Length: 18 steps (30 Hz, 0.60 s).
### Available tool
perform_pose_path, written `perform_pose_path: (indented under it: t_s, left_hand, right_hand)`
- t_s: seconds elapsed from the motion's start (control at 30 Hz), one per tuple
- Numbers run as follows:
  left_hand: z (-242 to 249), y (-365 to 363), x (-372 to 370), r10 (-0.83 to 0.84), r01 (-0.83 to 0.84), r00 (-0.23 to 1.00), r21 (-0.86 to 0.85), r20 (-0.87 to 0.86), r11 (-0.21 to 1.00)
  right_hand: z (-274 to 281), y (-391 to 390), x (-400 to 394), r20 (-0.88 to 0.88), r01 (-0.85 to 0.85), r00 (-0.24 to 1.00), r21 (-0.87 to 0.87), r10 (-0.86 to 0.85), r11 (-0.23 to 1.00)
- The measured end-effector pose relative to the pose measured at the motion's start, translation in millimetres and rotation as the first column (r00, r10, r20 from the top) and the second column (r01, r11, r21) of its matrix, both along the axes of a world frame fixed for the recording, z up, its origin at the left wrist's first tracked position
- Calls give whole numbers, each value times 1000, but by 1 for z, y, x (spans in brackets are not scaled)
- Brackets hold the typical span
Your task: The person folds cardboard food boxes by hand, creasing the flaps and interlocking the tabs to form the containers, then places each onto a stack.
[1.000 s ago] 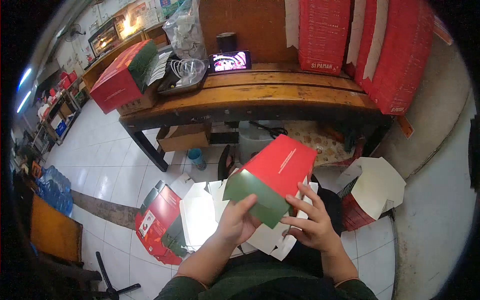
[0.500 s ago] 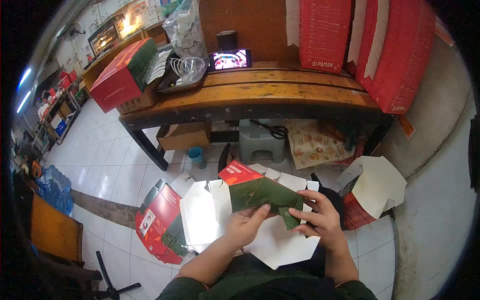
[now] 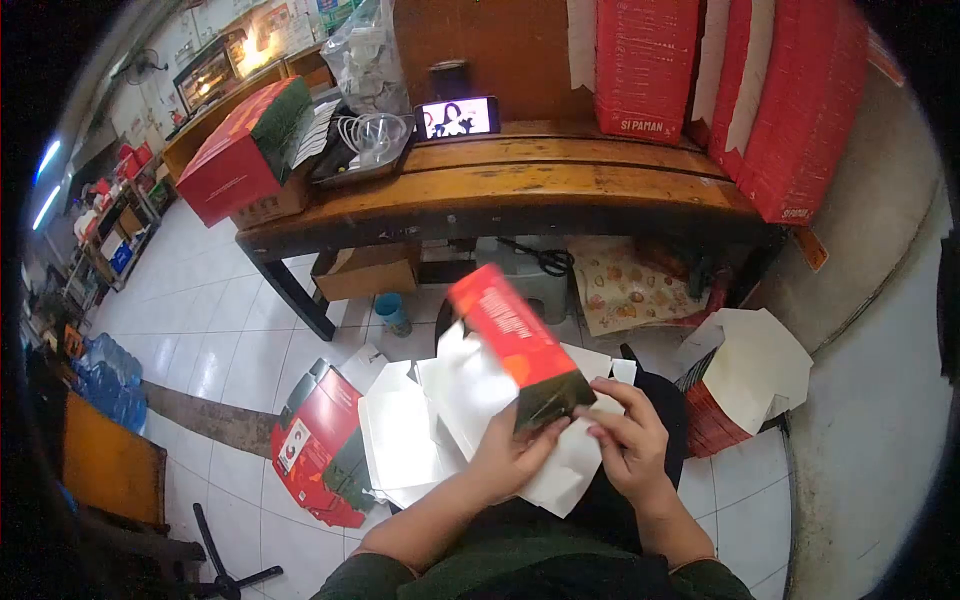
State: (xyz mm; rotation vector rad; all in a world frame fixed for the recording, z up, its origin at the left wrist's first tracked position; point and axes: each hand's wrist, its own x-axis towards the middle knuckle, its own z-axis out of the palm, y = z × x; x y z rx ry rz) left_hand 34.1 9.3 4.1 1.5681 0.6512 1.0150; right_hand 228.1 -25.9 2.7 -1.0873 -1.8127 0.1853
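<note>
A partly folded carton (image 3: 520, 335), red and dark green outside and white inside, is tilted above my lap. My left hand (image 3: 515, 455) grips its lower green edge, thumb on the outside. On the right, the fingers of my right hand (image 3: 630, 430) are bent around the green corner and touch it. Under the carton lies another opened white carton sheet (image 3: 405, 430), spread over my lap. Part of the held carton is blurred by motion.
A wooden bench (image 3: 560, 190) ahead bears a phone (image 3: 457, 117), a tray with cables and red boxes (image 3: 648, 70). Stacked cartons (image 3: 755, 370) stand at the right. Red-green cartons (image 3: 322, 440) lie on the floor at the left, and a blue cup (image 3: 393, 314) stands below the bench.
The carton has turned: its red side now points up and away, and its green side has swung down to the right. My left hand has shifted slightly right along with it.
</note>
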Motion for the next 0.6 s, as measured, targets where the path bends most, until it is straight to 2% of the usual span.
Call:
perform_pose_path:
  t_s: [0.03, 0.07, 0.13, 0.17, 0.27, 0.3, 0.37, 0.4, 0.43, 0.5, 0.53, 0.57, 0.6]
  left_hand:
    - [1, 6, -4, 26, -16, 995, 100, -97, 995]
    - [-2, 12, -10, 23, 33, 960, 195, -279, 980]
    - [-11, 21, -18, 71, 175, 795, 339, -603, 925]
    - [-10, 18, -17, 84, 144, 804, 330, -588, 933]
    - [-16, 13, -15, 53, 175, 780, 299, -623, 938]
    - [-15, 13, -14, 48, 117, 801, 235, -596, 965]
    - [-9, 12, -12, 51, 2, 840, 97, -539, 995]
    - [-7, 13, -13, 37, 6, 833, 75, -552, 997]
    - [-4, 13, -14, 21, 10, 825, 51, -564, 999]
    - [-5, 11, -14, -8, 32, 798, 29, -602, 999]
    - [-6, 9, -12, -18, 51, 779, 35, -627, 998]
    - [-7, 8, -10, -28, 72, 757, 40, -652, 997]
    - [-4, 8, -10, -39, 75, 762, 28, -647, 997]
  right_hand:
    - [-3, 2, -1, -155, -7, 988, -64, -3, 998]
    - [-2, 2, -1, -124, 48, 991, -47, -53, 998]
    - [11, 4, -1, -62, 152, 986, -12, -153, 988]
    - [21, 4, 2, 98, 165, 983, -62, -158, 984]
    - [-6, 16, 21, 161, 49, 987, -142, -26, 989]
    - [-20, 21, 25, -132, -86, 989, -213, 59, 973]
    - [-32, 23, 24, -452, -213, 880, -100, 146, 972]
    - [-36, 24, 23, -591, -262, 783, -31, 193, 965]
    - [-31, 24, 22, -532, -264, 821, -30, 208, 964]
    - [-17, 20, 18, -147, -183, 976, -156, 160, 971]
    - [-10, 19, 13, 62, -123, 989, -200, 138, 972]
    - [-13, 18, 9, 162, -2, 986, -169, 29, 986]
    - [-19, 18, 5, 45, 46, 998, -126, -41, 991]
